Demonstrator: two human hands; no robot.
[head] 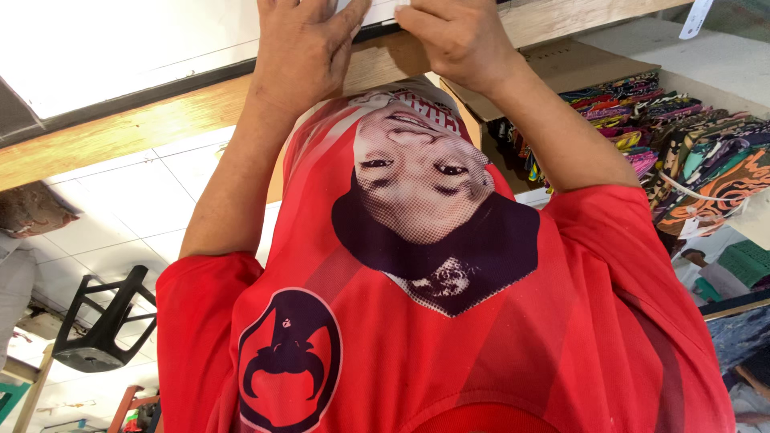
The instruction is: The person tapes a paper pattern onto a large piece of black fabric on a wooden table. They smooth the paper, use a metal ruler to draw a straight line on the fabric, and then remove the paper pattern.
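I look down my own red printed shirt [449, 337] towards a wooden table edge [128, 128]. My left hand [301, 44] lies flat with its fingers spread on a white sheet [104, 48] that has a dark border and covers the tabletop. My right hand [457, 36] is beside it, fingers curled over the near edge of the white sheet. The fingertips of both hands are cut off by the top of the frame.
A cardboard box [577, 60] with folded, colourful patterned cloths [690, 152] stands to the right. A black plastic stool [104, 325] lies tipped on the white tiled floor [136, 208] at lower left. Part of another person [32, 212] shows at the left edge.
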